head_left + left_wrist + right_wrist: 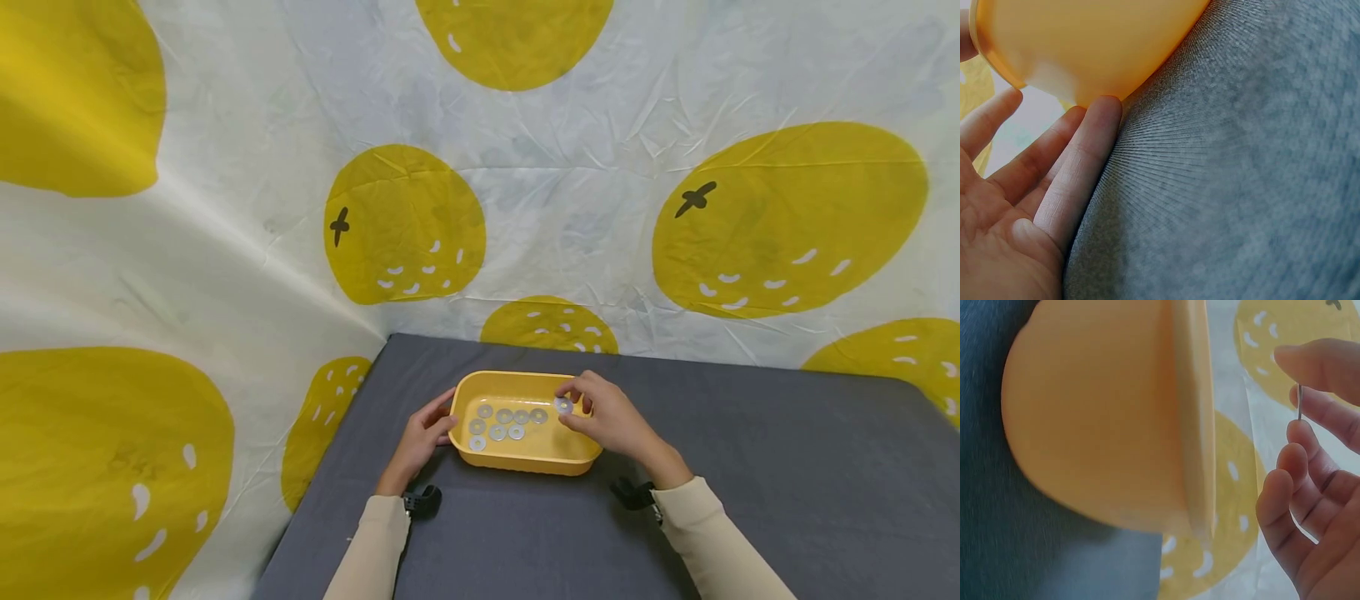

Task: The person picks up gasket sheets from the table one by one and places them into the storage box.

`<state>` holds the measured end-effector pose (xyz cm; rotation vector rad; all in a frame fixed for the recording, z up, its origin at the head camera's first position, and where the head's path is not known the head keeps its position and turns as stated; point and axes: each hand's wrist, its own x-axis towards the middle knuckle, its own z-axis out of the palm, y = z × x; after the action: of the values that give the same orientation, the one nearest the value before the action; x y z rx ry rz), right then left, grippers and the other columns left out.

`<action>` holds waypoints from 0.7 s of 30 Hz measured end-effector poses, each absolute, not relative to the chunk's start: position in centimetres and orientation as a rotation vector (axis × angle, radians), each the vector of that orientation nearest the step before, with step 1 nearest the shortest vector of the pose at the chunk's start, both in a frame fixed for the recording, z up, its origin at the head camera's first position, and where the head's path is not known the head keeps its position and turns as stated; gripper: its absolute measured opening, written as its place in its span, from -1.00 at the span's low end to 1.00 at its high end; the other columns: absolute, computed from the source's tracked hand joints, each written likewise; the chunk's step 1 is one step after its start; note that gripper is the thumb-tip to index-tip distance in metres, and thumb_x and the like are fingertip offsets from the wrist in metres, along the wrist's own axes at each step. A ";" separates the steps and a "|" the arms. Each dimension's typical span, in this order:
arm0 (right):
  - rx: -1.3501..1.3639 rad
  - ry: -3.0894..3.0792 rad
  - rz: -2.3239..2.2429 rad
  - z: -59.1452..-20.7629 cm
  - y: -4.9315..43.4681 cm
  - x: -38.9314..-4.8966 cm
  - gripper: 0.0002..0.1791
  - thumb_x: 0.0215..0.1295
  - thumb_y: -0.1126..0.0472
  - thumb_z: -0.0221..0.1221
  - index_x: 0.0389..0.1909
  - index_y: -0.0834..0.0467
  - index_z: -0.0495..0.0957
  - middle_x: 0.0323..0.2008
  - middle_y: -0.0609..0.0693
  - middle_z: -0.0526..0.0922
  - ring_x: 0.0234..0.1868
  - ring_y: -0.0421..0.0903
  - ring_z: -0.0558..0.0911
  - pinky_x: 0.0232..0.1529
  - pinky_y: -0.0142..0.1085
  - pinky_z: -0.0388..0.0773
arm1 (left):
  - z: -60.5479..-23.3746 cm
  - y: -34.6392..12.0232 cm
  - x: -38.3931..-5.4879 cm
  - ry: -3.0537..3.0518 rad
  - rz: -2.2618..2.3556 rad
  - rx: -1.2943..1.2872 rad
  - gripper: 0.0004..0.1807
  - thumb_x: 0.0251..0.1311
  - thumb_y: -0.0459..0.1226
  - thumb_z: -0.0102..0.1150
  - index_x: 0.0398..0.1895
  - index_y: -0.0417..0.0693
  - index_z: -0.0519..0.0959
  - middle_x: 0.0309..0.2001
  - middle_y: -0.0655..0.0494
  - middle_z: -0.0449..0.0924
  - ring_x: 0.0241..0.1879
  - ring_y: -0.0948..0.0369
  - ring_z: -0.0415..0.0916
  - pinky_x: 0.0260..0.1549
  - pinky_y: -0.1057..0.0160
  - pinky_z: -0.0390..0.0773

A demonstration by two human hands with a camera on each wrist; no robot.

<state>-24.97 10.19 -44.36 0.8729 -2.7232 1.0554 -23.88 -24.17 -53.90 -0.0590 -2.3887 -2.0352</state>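
Observation:
A yellow plastic basin (pixel 525 462) sits on the table, with several flat metal washers (pixel 497 432) spread over the left and middle of its floor. At its left end, my left hand (pixel 417 440) holds the wall; the left wrist view shows long fingers (pixel 1079 169) against its outside. My right hand (pixel 611 417) is above the basin's right end and pinches one washer (pixel 563 405) between thumb and fingertips. From the right wrist view that washer (pixel 1299 402) appears edge-on as a thin line, above rim height. Its other fingers are loosely bent.
A dark grey cloth (pixel 765 467) covers the table. Behind and to the left hangs a white curtain (pixel 570 208) printed with yellow fruit. Each wrist wears a black strap with a camera mount (pixel 423 502); the sleeves are beige.

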 end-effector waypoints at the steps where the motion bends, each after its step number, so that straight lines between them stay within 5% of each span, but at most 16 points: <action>1: 0.881 -2.727 1.055 -44.4 9.8 -25.0 -0.71 0.24 0.21 0.42 -0.03 0.09 0.67 -0.25 -0.02 0.54 -0.37 -0.12 0.42 -0.39 -0.34 0.37 | -53.9 -24.2 -23.9 -2.387 -2.037 -0.059 -0.42 0.41 -0.21 0.22 0.47 0.29 0.43 0.16 -0.16 0.61 0.05 0.02 0.64 -0.12 0.14 0.76; 11: 0.976 -2.739 1.046 -45.7 6.5 -25.4 -0.74 0.22 0.22 0.43 -0.08 0.07 0.67 -0.23 -0.04 0.59 -0.41 -0.21 0.41 -0.24 -0.25 0.50 | -54.1 -24.1 -23.8 -2.399 -2.022 -0.056 -0.42 0.42 -0.20 0.21 0.49 0.26 0.41 0.14 -0.18 0.59 0.03 0.03 0.63 -0.11 0.15 0.75; 21: 1.057 -2.792 1.049 -46.5 4.1 -25.8 -0.73 0.19 0.23 0.44 -0.09 0.07 0.67 -0.28 -0.02 0.54 -0.38 -0.15 0.44 -0.30 -0.34 0.44 | -54.0 -24.2 -23.9 -2.404 -1.991 -0.090 -0.42 0.44 -0.21 0.18 0.51 0.22 0.39 0.11 -0.22 0.57 -0.01 0.06 0.63 -0.14 0.18 0.75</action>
<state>-25.83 4.08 -46.46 1.0574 -2.7922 1.0487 -23.85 -24.23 -54.01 -0.0902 -2.4041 -1.9911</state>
